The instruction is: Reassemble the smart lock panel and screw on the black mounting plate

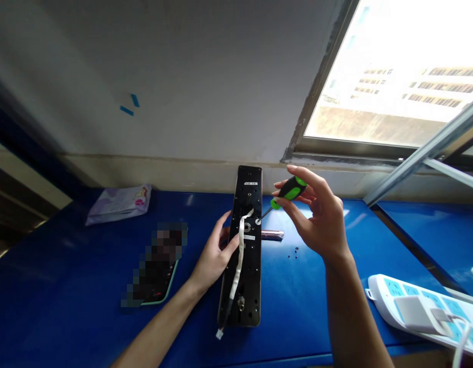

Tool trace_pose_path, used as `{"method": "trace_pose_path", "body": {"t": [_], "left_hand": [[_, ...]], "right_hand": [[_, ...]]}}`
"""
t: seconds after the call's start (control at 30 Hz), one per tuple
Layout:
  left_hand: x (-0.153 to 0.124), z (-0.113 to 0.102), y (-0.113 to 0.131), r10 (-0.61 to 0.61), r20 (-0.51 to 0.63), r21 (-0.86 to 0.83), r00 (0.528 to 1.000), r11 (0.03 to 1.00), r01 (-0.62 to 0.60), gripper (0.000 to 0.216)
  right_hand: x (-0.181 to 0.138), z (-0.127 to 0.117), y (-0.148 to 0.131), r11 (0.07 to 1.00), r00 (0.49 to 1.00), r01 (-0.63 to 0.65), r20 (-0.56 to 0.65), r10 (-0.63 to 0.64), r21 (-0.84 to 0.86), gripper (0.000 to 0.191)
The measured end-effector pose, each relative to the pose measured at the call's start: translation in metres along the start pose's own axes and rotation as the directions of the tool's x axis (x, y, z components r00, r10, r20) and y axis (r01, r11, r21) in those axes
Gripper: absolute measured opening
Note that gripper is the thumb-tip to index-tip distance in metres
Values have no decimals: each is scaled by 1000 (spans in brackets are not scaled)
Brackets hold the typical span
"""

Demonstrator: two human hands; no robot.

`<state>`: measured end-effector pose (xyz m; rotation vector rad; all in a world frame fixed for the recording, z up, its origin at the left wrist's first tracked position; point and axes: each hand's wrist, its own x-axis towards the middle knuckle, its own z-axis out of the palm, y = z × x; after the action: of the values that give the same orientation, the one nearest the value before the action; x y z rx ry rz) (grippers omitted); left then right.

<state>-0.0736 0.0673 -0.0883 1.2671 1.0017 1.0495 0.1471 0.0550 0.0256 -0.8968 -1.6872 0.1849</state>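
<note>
A long black door lock panel (249, 276) lies on the blue table, its inner face up. Along it runs a white-wrapped cable (238, 263), ending in a small white connector (219, 334) past the panel's near end. My left hand (215, 255) grips the panel's left side, thumb on its face and the other fingers partly hidden at the edge. Between the fingertips of my right hand (316, 212) is a green and black screwdriver (292, 189), slanting down and left. Its tip reaches a white round spot (258, 222) at the panel's right edge; whether they touch, I cannot tell.
A shiny handle (273, 235) sticks out right of the panel, with several tiny dark screws (296, 251) nearby. On the left lie a phone (160, 276) and a tissue pack (119, 203). A power strip (389, 291) with a plugged-in charger (416, 313) sits right, near a metal frame (424, 153).
</note>
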Motion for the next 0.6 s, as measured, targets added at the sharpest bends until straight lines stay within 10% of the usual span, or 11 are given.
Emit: {"method": "trace_pose_path", "body": {"t": [0.3, 0.6], "left_hand": [[-37, -29, 0, -187, 370, -19, 910, 978, 208, 129], [-39, -15, -2, -132, 310, -42, 942, 987, 152, 129]], "right_hand": [[-48, -9, -22, 998, 977, 22, -213, -9, 60, 58], [-85, -22, -19, 998, 954, -42, -297, 28, -41, 55]]}}
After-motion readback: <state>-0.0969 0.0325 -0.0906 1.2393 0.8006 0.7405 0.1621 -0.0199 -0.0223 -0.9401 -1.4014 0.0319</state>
